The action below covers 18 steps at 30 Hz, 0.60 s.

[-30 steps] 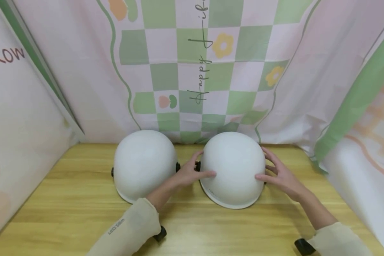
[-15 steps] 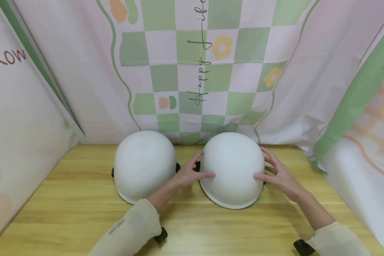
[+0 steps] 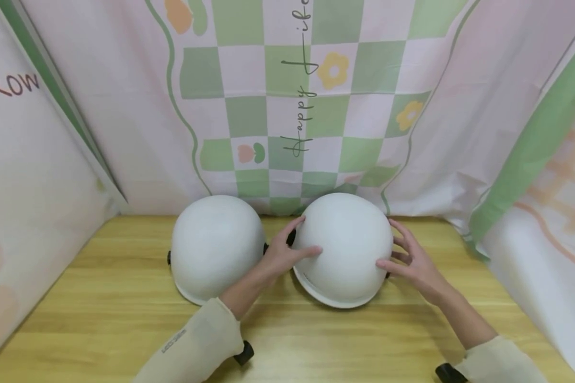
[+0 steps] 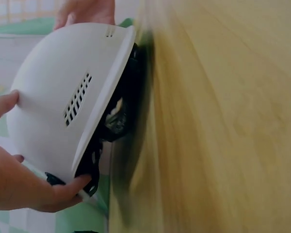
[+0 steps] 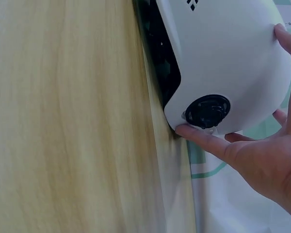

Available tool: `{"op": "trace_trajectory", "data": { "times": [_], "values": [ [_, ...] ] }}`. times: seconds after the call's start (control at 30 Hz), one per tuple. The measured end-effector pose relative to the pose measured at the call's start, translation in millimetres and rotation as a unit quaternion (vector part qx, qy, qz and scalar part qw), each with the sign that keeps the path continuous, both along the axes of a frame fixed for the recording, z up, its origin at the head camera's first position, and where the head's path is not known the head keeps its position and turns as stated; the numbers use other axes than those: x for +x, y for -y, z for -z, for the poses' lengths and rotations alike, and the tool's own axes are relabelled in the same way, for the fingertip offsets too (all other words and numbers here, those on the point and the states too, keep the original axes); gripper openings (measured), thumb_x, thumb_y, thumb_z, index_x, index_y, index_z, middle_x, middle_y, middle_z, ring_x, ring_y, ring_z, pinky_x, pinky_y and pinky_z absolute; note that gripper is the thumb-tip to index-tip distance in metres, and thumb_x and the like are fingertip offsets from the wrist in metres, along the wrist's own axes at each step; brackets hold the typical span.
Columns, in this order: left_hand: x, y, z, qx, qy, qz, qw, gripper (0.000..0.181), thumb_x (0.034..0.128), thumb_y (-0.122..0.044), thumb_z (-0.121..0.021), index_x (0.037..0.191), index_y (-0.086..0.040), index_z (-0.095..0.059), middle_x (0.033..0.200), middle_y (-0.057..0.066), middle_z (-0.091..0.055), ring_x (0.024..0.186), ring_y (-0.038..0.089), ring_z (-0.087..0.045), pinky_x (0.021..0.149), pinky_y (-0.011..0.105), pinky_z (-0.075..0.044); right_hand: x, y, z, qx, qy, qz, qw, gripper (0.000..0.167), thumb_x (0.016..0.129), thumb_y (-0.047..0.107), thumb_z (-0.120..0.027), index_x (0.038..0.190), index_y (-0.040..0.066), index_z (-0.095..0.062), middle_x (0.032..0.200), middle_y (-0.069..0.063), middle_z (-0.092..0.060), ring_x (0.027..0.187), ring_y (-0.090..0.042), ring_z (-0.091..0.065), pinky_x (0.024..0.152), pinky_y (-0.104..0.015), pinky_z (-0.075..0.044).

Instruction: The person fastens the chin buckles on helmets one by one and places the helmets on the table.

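A white helmet (image 3: 342, 250) is held between both hands at the right of the head view. My left hand (image 3: 280, 255) grips its left side, thumb on the shell and fingers at the rim, as the left wrist view shows with the vented shell (image 4: 48, 111). My right hand (image 3: 414, 268) holds the opposite side; in the right wrist view a finger touches the rim beside a round black knob (image 5: 207, 111). The helmet is tilted, its left side raised off the table, with black inner straps (image 4: 119, 119) showing. A second white helmet (image 3: 215, 244) stands just left, partly behind my left forearm.
Both helmets are near the back of the wooden table (image 3: 316, 351). Behind them hangs a green-and-white checked cloth (image 3: 285, 117). Fabric walls (image 3: 38, 175) enclose the left and right sides.
The gripped helmet has shifted slightly left and tilted, its left side rising. Both hands have moved with it. The other helmet has stayed put.
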<state>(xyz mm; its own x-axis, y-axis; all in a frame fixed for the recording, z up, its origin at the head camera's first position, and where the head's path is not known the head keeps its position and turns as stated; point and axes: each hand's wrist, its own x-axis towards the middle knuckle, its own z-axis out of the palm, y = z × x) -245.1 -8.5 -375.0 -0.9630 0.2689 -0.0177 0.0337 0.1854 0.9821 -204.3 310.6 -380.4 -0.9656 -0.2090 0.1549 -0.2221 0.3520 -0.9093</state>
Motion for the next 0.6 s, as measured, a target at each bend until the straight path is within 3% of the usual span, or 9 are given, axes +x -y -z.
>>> {"op": "trace_trajectory", "data": {
  "times": [0.17,0.27,0.47,0.6],
  "values": [
    [5.2,-1.0,-10.0,0.01,-0.03,-0.014,0.9994,0.081,0.0865,-0.032,-0.087,0.156,-0.026,-0.046,0.166,0.009,-0.034,0.149,0.037,-0.036,0.112,0.06,-0.04,1.1,0.1,1.6,-0.022,0.009,-0.003,0.9997,0.093,0.096,0.01,-0.069,0.166,0.023,-0.009,0.159,-0.038,-0.022,0.132,-0.061,-0.043,0.086,-0.045,-0.056],
    [8.6,-2.0,-16.1,0.02,-0.046,-0.022,0.9985,0.079,0.0853,-0.029,-0.088,0.154,-0.023,-0.049,0.164,0.008,-0.037,0.146,0.035,-0.04,0.111,0.058,-0.043,1.6,-0.6,0.4,-0.03,0.011,0.0,0.9995,0.09,0.097,0.01,-0.069,0.165,0.021,-0.01,0.161,-0.036,-0.019,0.135,-0.059,-0.039,0.087,-0.034,-0.055],
    [14.5,-4.3,-25.2,0.012,-0.077,-0.035,0.9963,0.076,0.0849,-0.025,-0.089,0.152,-0.023,-0.052,0.162,0.006,-0.04,0.143,0.032,-0.043,0.107,0.056,-0.048,-0.5,4.9,-10.0,-0.005,-0.065,0.01,0.9978,0.093,0.091,0.0,-0.075,0.163,0.009,-0.016,0.164,-0.029,-0.017,0.138,-0.058,-0.032,0.087,-0.016,-0.05],
    [18.4,-5.7,-31.7,0.008,-0.115,-0.037,0.9927,0.072,0.0861,-0.019,-0.087,0.15,-0.02,-0.054,0.16,0.007,-0.043,0.143,0.032,-0.044,0.101,0.055,-0.052,1.3,6.2,-14.6,0.015,-0.069,0.01,0.9974,0.1,0.091,0.001,-0.076,0.167,0.017,-0.013,0.163,-0.028,-0.017,0.135,-0.058,-0.037,0.086,-0.017,-0.051]
  ]
}}
